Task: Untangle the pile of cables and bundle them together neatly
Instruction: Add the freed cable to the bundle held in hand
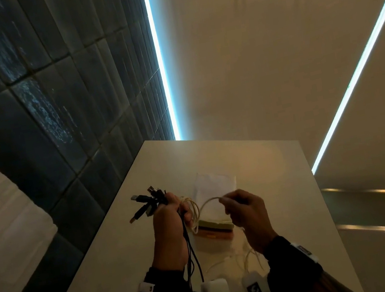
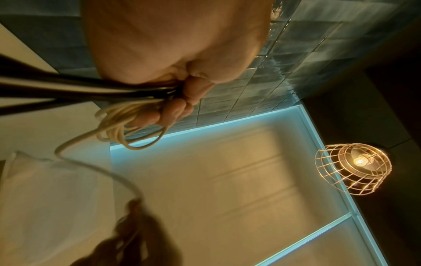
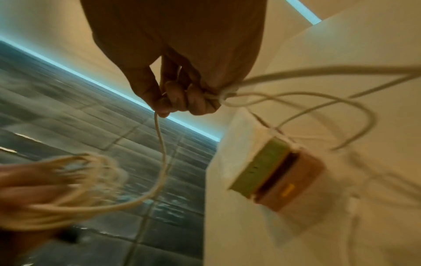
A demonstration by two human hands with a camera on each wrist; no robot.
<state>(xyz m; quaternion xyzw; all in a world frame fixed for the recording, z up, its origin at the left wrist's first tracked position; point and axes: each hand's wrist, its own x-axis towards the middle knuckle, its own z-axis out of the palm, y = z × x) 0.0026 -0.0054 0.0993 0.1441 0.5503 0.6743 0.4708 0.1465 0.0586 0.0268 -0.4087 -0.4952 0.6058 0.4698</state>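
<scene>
White table [image 1: 253, 160] carries a flat white pouch [image 1: 215, 185] and a green-and-pink box [image 1: 216, 229]. Above them, the left hand [image 1: 168, 227] grips black cables [image 1: 145, 203] with cream coils [image 1: 192, 207]; the right hand [image 1: 247, 213] pinches that cream cable's free length.

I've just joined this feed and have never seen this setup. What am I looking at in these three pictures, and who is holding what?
No machine: a person works with bare hands. One camera sits on the head, one on each wrist. The left hand grips black cables together with a coil of white cable. The right hand pinches the free run of that white cable between its fingers. On the white table lie a white pouch and a small green-and-orange box.
</scene>
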